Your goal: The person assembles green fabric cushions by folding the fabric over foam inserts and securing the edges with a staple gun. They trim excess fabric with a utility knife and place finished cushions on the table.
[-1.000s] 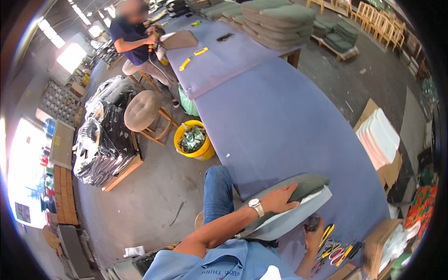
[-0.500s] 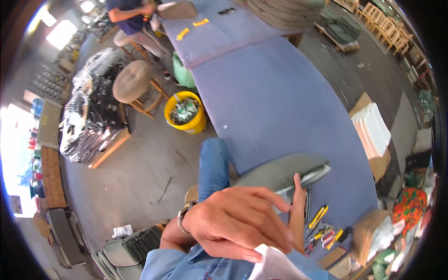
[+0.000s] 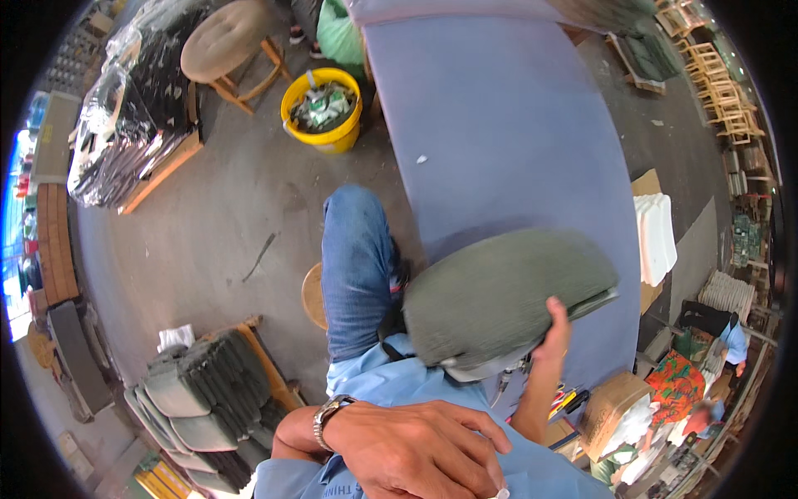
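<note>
A dark grey-green padded seat cushion is tilted over the near end of the blue-covered table, close to my body. My right hand grips its right side, thumb on the upper face and the other fingers hidden beneath. A pale edge shows along the cushion's underside. In front of my chest is my left hand, a metal-banded watch on its wrist. Its fingers are bent together, apart from the cushion, with a tiny white bit at the tips by the picture's lower edge; most of whatever they hold is out of sight.
The blue table stretches ahead. Hand tools and a cardboard box are at the right. A yellow bucket of scraps, a round stool and a wrapped pallet load stand left. Stacked cushions lie low left.
The cushion has tipped up toward me in my right hand, showing more of its broad dark face. My left hand has moved lower, and the white piece at its fingers has mostly left view.
</note>
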